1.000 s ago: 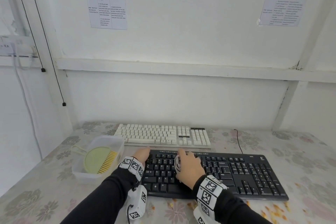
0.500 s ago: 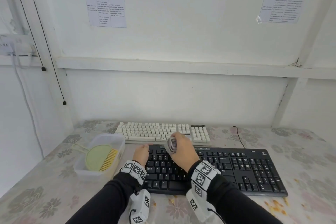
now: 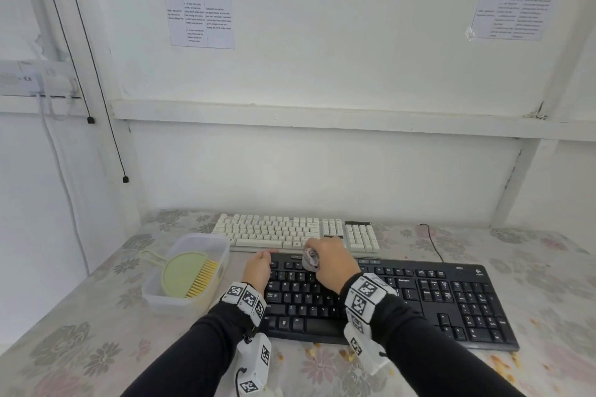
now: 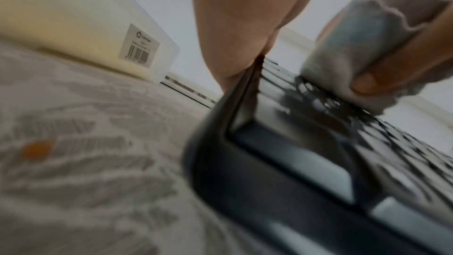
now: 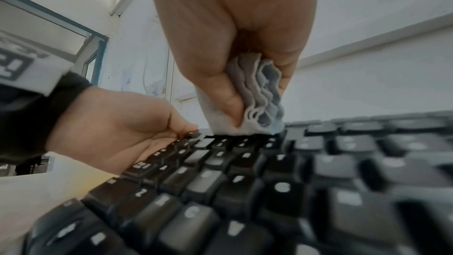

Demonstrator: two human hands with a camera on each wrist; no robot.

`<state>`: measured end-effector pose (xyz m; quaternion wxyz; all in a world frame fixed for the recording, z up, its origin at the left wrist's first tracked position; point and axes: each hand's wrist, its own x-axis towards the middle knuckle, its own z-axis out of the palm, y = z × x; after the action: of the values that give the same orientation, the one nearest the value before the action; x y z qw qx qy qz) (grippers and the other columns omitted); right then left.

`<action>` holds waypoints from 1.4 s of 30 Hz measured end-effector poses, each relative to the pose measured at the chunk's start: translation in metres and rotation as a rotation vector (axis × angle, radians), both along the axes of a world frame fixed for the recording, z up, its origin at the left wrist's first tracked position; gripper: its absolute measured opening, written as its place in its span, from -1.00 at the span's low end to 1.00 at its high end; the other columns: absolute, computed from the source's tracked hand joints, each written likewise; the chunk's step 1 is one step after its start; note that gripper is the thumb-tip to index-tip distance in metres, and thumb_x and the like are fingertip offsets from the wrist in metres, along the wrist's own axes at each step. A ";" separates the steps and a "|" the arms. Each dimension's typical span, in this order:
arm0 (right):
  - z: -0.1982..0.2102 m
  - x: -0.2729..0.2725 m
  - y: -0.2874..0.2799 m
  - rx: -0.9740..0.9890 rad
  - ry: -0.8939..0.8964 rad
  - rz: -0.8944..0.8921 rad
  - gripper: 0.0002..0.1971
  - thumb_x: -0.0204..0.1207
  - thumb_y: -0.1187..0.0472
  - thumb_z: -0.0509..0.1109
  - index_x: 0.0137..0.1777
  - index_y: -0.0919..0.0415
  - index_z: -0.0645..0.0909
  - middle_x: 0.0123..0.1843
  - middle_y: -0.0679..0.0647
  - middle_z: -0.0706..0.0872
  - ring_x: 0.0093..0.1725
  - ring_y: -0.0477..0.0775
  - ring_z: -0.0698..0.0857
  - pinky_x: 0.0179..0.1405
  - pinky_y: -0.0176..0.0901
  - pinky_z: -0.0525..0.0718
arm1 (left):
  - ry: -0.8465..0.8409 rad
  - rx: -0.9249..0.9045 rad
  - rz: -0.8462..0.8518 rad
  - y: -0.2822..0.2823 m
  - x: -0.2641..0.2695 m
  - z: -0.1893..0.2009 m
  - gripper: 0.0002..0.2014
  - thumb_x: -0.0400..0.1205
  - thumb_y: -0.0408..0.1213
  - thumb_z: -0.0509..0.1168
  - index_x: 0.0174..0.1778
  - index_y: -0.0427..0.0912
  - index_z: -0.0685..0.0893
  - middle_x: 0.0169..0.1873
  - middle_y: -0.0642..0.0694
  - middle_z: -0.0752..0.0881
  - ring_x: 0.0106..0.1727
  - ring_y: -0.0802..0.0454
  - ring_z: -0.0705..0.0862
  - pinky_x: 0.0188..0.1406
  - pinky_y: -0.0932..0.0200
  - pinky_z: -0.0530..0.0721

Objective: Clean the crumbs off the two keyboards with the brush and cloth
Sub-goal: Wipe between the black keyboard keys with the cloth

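**A:** What is the right hand (image 3: 332, 263) doing?

**B:** Its grip is clamped on a folded grey cloth (image 5: 257, 104), thumb on one side and fingers on the other, with the lower fold pressed onto the top rows of the black keyboard (image 3: 419, 296). 1 second ago that hand was lower, over the middle rows; 0.5 seconds ago it had reached the top edge, and now it sits a little to the right along that edge.

**A:** And the left hand (image 3: 257, 269)?

**B:** It has stayed at the keyboard's far left corner, fingers curled over the edge to steady it.

**A:** So what does the move mean for the job?

**B:** I judge the wipe of the black keyboard's left half has run up to the function row. Its right half and the white keyboard (image 3: 290, 232) behind it look untouched by the cloth now. The brush (image 3: 190, 274) lies in the clear tub (image 3: 222, 246) on the bench (image 3: 80, 316), to the left.

**A:** What can't you make out?

**B:** Crumbs (image 3: 503, 361) lie on the bench in front of the black keyboard, but I cannot tell whether any remain between the keys. The left wrist view is heavily blurred, and the right forearm hides some middle keys.
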<state>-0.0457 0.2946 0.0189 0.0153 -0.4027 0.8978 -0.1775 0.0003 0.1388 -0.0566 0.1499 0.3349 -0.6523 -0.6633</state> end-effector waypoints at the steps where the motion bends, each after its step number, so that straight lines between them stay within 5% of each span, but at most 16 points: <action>1: 0.000 -0.004 0.008 -0.002 -0.004 -0.025 -0.63 0.46 0.46 0.28 0.21 0.12 0.52 0.10 0.12 0.60 0.18 0.11 0.51 0.11 -0.07 0.65 | -0.002 -0.017 0.003 0.000 0.000 -0.002 -0.65 0.73 -0.23 -0.07 -0.06 0.02 0.66 0.00 -0.35 0.69 0.14 -0.30 0.66 0.26 -0.24 0.60; 6: 0.007 -0.016 0.041 0.046 0.009 -0.124 -0.66 0.45 0.45 0.26 0.19 0.14 0.54 -0.02 0.07 0.55 0.16 0.13 0.54 0.11 -0.07 0.65 | 0.012 -0.016 0.021 0.000 -0.001 -0.002 -0.63 0.73 -0.26 -0.07 -0.09 0.01 0.66 0.02 -0.30 0.68 0.16 -0.27 0.63 0.31 -0.20 0.56; 10: 0.011 -0.006 0.034 0.007 0.054 -0.132 -0.60 0.43 0.38 0.29 0.26 0.08 0.48 0.14 0.06 0.62 0.26 0.13 0.48 0.24 0.01 0.57 | 0.043 -0.022 0.037 -0.001 -0.003 -0.005 -0.62 0.73 -0.30 -0.08 0.11 -0.14 0.68 -0.03 -0.24 0.62 0.06 -0.15 0.59 0.29 -0.09 0.56; 14: 0.009 0.009 -0.006 -0.113 0.004 -0.015 -0.46 0.38 0.43 0.33 0.36 0.08 0.36 0.22 0.04 0.58 0.25 0.11 0.47 0.30 0.08 0.53 | 0.059 -0.055 0.038 0.002 -0.002 -0.001 -0.66 0.73 -0.35 -0.07 0.01 -0.12 0.64 0.09 -0.23 0.63 0.21 -0.17 0.56 0.37 -0.06 0.49; 17: 0.003 0.019 -0.032 -0.116 -0.019 0.076 -0.50 0.41 0.44 0.32 0.35 0.12 0.41 0.24 0.12 0.54 0.27 0.15 0.44 0.27 0.00 0.55 | 0.061 -0.084 0.035 0.002 -0.003 0.000 -0.71 0.73 -0.39 -0.03 0.10 -0.29 0.62 0.03 -0.22 0.61 0.14 -0.11 0.55 0.16 0.12 0.46; 20: -0.004 0.021 -0.042 -0.062 0.026 0.100 -0.54 0.45 0.37 0.32 0.36 0.10 0.44 0.23 0.16 0.55 0.28 0.20 0.41 0.24 -0.02 0.51 | 0.045 -0.060 0.025 0.000 -0.005 -0.001 -0.79 0.70 -0.39 0.03 0.02 -0.29 0.59 0.04 -0.32 0.66 0.19 -0.23 0.60 0.23 -0.02 0.52; 24: -0.008 0.013 -0.033 -0.052 0.040 0.080 -0.58 0.45 0.35 0.32 0.31 0.11 0.47 0.17 0.16 0.57 0.24 0.19 0.41 0.22 -0.05 0.50 | 0.056 -0.071 0.046 -0.001 -0.005 -0.004 -0.74 0.73 -0.37 -0.03 -0.04 -0.20 0.58 -0.11 -0.13 0.60 0.09 -0.06 0.52 0.13 0.14 0.44; 29: -0.008 -0.001 -0.002 -0.098 0.052 -0.012 -0.70 0.46 0.28 0.38 0.20 0.14 0.54 0.07 0.12 0.61 0.22 0.17 0.46 0.21 -0.02 0.57 | 0.067 -0.032 0.044 0.003 -0.002 -0.002 -0.63 0.74 -0.32 -0.08 0.11 -0.16 0.66 -0.01 -0.25 0.63 0.03 -0.13 0.58 0.28 -0.17 0.58; 34: -0.003 -0.024 0.045 -0.098 0.035 -0.118 -0.79 0.49 0.21 0.39 0.12 0.16 0.60 0.02 0.11 0.65 0.13 0.13 0.56 0.14 -0.05 0.64 | 0.064 -0.048 0.037 0.002 0.000 -0.001 -0.60 0.74 -0.32 -0.09 -0.19 0.06 0.63 0.12 -0.28 0.64 0.22 -0.23 0.58 0.36 -0.19 0.52; 39: 0.002 -0.045 0.093 -0.068 0.061 -0.244 -0.85 0.50 0.31 0.33 0.04 0.22 0.63 -0.16 0.02 0.58 -0.14 -0.01 0.59 -0.33 -0.45 0.49 | 0.061 -0.062 0.037 0.004 0.000 0.001 -0.62 0.75 -0.32 -0.09 -0.09 -0.04 0.64 0.17 -0.28 0.63 0.25 -0.22 0.57 0.37 -0.17 0.51; 42: 0.001 -0.051 0.104 -0.069 0.093 -0.335 -0.82 0.47 0.21 0.37 0.07 0.13 0.60 -0.16 0.02 0.56 -0.02 0.10 0.61 -0.13 -0.16 0.64 | 0.093 -0.037 0.048 0.003 -0.001 -0.001 -0.66 0.74 -0.32 -0.08 -0.03 -0.09 0.64 0.18 -0.28 0.66 0.25 -0.23 0.59 0.37 -0.20 0.51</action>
<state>-0.0968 0.3984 0.0204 -0.0700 -0.2557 0.9454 -0.1896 -0.0007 0.1423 -0.0572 0.2022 0.3166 -0.6484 -0.6621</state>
